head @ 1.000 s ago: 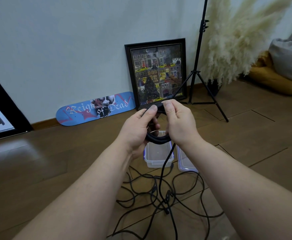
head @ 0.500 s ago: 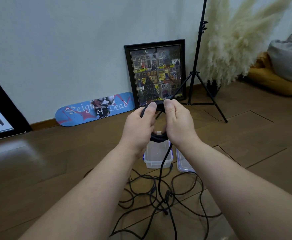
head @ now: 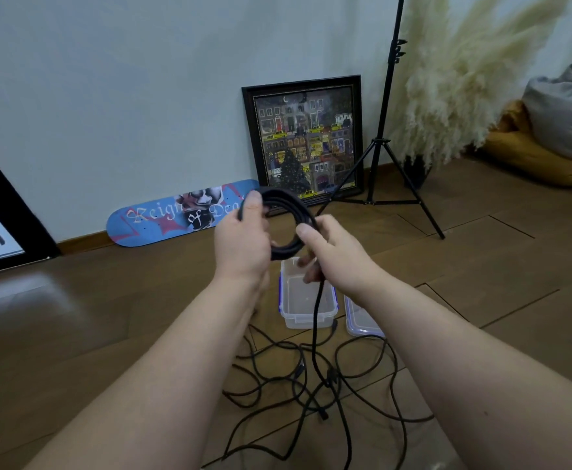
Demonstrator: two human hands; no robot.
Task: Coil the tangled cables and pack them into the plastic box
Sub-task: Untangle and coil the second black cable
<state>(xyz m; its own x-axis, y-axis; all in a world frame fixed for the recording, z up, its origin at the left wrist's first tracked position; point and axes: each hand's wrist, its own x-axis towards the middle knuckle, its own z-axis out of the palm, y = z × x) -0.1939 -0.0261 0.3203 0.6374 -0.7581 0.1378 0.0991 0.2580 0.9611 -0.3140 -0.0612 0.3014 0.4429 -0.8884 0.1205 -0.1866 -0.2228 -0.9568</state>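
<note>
Left hand grips black coil at its 9 o'clock, right hand pinching it at 3 o'clock, trailing cable dropping to tangle on floor; open box below hands.

Black cable coil, clear blue-clipped plastic box, blue skateboard
</note>
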